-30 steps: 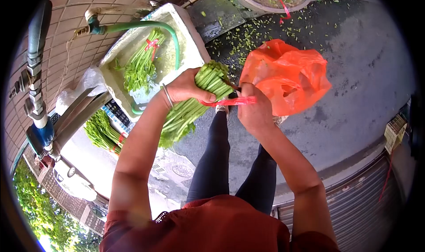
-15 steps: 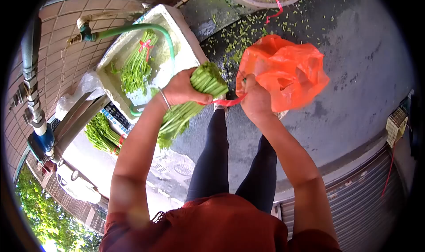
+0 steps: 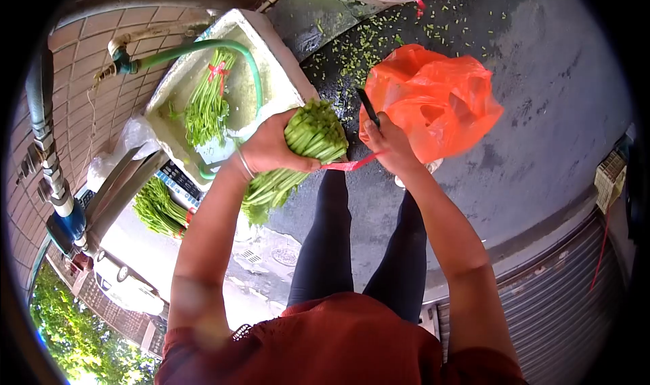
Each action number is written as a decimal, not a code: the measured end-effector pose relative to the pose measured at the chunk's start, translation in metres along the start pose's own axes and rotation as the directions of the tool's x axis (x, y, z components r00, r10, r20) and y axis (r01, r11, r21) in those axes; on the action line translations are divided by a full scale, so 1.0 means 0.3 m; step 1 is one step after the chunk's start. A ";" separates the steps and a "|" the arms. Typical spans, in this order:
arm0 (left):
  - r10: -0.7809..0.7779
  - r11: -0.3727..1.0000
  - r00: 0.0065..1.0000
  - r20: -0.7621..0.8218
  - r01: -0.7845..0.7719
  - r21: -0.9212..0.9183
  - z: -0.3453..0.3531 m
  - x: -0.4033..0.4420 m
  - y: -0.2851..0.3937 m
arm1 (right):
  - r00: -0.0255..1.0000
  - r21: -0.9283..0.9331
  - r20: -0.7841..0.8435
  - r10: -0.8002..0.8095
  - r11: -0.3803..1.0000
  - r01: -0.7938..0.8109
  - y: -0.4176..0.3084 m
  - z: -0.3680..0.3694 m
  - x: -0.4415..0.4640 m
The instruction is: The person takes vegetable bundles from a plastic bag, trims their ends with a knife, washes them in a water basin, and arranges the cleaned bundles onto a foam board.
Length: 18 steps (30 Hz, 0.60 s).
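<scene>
A white, rectangular, rough-walled basin (image 3: 286, 61) sits beyond the left hand (image 3: 274, 146), to its left. A crumpled, orange, thin plastic bag (image 3: 464, 94) is just beyond the right hand (image 3: 393, 145), to its right. The left hand grips a thick bundle of green, leafy stalks (image 3: 316, 133), blunt ends facing away from the body. The right hand is curled round a slim, dark, straight tool (image 3: 367, 106), perhaps a knife. A flat, red plastic ribbon (image 3: 351, 165) stretches between the hands.
</scene>
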<state>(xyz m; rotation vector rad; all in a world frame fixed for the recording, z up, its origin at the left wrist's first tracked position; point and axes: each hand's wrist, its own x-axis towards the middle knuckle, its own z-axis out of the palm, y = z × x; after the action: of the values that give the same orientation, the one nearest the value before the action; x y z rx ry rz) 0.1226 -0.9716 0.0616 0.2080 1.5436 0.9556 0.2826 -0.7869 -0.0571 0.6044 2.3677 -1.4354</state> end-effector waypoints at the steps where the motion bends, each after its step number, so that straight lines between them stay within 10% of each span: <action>1: 0.116 0.993 0.993 -0.022 -0.116 -0.003 0.001 -0.002 -0.024 | 0.996 0.189 -0.062 0.071 0.980 -0.058 0.047 0.058 0.017; 2: 0.209 0.977 0.977 -0.027 -0.210 -0.025 0.006 0.000 -0.028 | 0.982 0.368 -0.124 0.140 0.926 -0.086 0.094 0.116 0.035; 4: 0.172 0.983 0.984 0.033 -0.170 -0.062 0.013 -0.012 0.002 | 0.759 0.664 0.540 0.365 0.370 -0.650 -0.183 -0.051 0.038; 16: 0.198 0.980 0.979 0.050 -0.198 -0.013 0.034 -0.012 0.007 | 0.739 0.616 0.657 0.153 0.457 -0.642 -0.274 -0.111 0.035; 18: 0.090 0.993 0.996 0.028 -0.087 -0.075 0.017 0.001 0.001 | 0.891 0.664 0.446 0.087 0.635 -0.394 -0.285 -0.098 -0.010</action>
<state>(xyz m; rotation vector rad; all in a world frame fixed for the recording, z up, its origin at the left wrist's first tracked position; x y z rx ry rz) 0.1269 -0.9691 0.0620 0.2395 1.4771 1.0726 0.2412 -0.7962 0.0228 0.7141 1.2621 -2.1392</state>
